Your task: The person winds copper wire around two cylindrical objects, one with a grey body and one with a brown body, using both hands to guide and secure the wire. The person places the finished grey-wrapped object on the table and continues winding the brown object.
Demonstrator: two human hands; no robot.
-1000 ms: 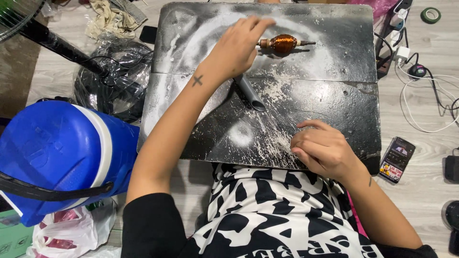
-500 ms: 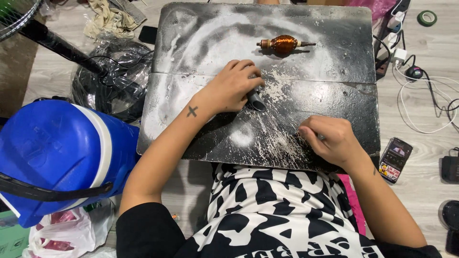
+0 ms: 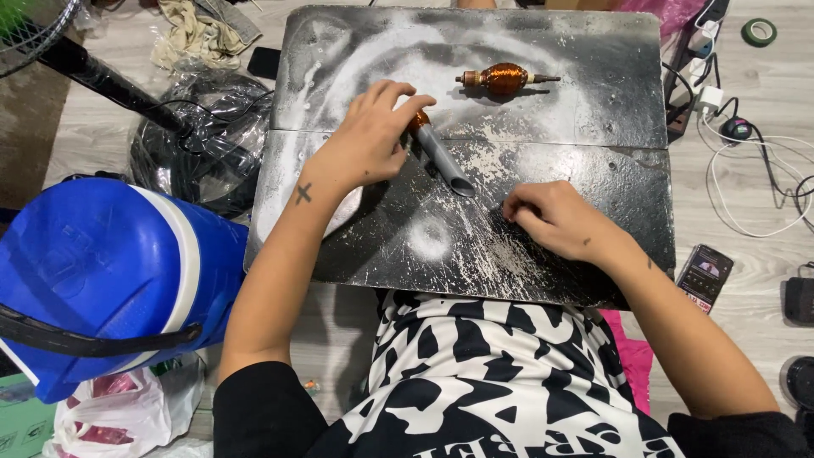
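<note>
The person sits at a dark metal board (image 3: 593, 127) that is dusty with white powder. Everything here is told from that board.

Near the middle of the board, the left hand (image 3: 369, 140) is wrapped around a grey tube (image 3: 445, 159). The fingers are closed tight on its top end, where a bit of orange shows. The tube leans down toward the person, and its open end rests on the board.

Closer to the person's edge of the board, the right hand (image 3: 555, 219) lies on the powder. Its fingers are curled together and press down on the board. I cannot tell if they pinch anything small.

At the far side of the board lies a copper-wound motor part (image 3: 504, 79) with a thin rod sticking out each end. It is well apart from both hands.

Off the left edge of the board sits a big blue cooler (image 3: 102, 271). Off the right edge, on the floor, lies a phone (image 3: 705, 273), and white cables (image 3: 763, 182) curl near it.
</note>
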